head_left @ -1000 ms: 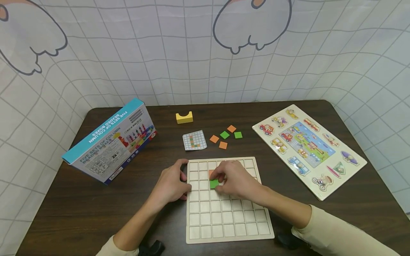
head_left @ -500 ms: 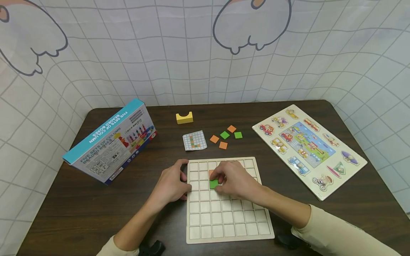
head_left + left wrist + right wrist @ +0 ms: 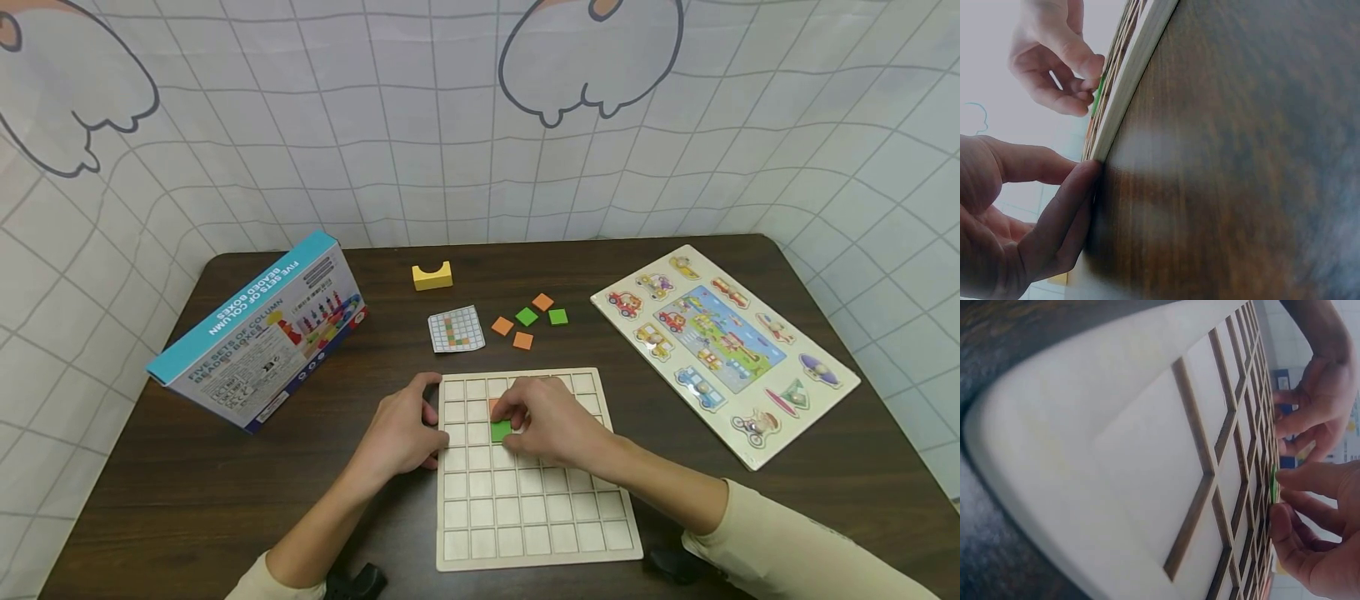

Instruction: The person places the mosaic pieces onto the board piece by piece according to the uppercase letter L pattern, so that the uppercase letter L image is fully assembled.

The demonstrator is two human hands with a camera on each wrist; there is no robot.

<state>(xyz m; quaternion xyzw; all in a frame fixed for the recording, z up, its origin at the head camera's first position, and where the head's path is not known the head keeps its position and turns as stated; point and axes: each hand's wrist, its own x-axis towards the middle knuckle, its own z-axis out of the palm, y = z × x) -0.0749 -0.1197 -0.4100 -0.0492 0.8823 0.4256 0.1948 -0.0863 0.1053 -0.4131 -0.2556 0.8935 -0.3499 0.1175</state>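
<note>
A pale wooden grid board point(image 3: 480, 492) lies flat on the table. My left hand point(image 3: 401, 429) holds its left edge, thumb and bent fingers against the side; the left wrist view shows the fingertips right at the edge point(image 3: 1119, 103). Over the third column from the left, my right hand point(image 3: 555, 421) pinches a green square tile point(image 3: 500, 431) between thumb and fingers, low at the grid. The tile also shows in the right wrist view, where the right hand point(image 3: 1316, 525) partly covers it. Just beyond it, an orange tile point(image 3: 492, 406) sits in a cell, half hidden by the fingers.
Several loose orange and green tiles point(image 3: 522, 340) lie behind the board, beside a pattern card point(image 3: 456, 330). Farther back stands a yellow arch block point(image 3: 432, 276). A toy box point(image 3: 262, 342) is at left, a picture puzzle board point(image 3: 723, 354) at right.
</note>
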